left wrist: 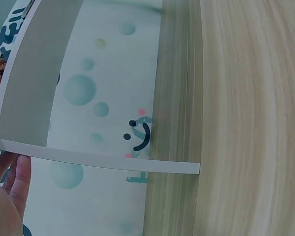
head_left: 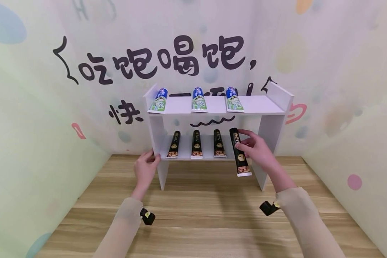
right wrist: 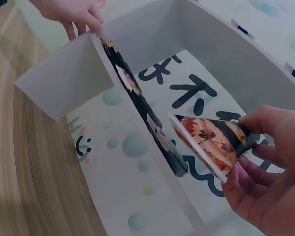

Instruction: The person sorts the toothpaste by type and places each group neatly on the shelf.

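Observation:
My right hand [head_left: 257,150] grips a black toothpaste tube [head_left: 240,154] by its side, thumb across the front. The tube slants, its white crimped end lowest, before the right part of the lower shelf. In the right wrist view, that tube's end [right wrist: 206,140] shows a brown food picture. At the left, my left hand [head_left: 145,170] holds the side panel's edge of the white two-tier rack [head_left: 209,159]. Fingers [left wrist: 20,182] press against that panel in the left wrist view. Three similar black tubes [head_left: 196,143] lie in a row on the lower shelf.
Three blue-and-green toothpaste tubes [head_left: 198,100] lie on the rack's upper shelf. The rack stands on a wood-grain table [head_left: 193,218], close to a printed back wall [head_left: 193,21]. Pale side walls [head_left: 25,125] rise at both sides.

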`<state>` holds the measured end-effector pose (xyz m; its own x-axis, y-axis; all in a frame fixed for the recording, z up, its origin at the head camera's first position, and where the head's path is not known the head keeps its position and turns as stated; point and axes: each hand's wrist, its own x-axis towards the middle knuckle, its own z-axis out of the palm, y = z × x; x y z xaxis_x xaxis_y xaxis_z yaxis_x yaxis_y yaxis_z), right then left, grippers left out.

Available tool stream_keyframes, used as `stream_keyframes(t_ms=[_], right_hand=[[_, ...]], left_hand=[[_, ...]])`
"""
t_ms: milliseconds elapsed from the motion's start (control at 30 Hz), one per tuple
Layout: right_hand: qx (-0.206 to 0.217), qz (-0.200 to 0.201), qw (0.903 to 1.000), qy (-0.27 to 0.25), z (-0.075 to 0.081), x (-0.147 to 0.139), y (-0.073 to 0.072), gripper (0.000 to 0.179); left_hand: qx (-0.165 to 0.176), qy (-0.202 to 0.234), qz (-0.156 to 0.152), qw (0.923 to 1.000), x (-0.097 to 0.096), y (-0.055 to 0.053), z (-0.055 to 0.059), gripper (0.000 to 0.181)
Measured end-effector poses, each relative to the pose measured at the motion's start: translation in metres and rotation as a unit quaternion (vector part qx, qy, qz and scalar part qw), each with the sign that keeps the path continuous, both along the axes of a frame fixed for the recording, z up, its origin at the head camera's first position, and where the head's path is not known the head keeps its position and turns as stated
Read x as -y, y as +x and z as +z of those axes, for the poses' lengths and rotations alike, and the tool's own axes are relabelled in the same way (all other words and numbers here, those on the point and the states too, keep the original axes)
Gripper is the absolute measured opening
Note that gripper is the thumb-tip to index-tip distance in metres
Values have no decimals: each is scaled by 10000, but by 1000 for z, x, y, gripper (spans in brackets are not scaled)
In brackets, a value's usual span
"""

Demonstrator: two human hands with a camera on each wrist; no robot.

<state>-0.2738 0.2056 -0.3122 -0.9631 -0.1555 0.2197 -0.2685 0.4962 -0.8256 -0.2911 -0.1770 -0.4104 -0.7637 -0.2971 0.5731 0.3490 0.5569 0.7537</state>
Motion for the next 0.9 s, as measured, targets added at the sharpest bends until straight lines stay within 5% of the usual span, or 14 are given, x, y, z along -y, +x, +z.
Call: stream_keyframes(t_ms=[400, 900], right_hand=[[-150, -115, 9993, 315, -4, -5, -19, 62], [161, -145, 9986, -492, -12, -12, -28, 54]], left_hand=[[-141, 38, -35, 9999, 0, -1, -1, 30], [-115, 43, -78, 9999, 1, -1, -2, 32]])
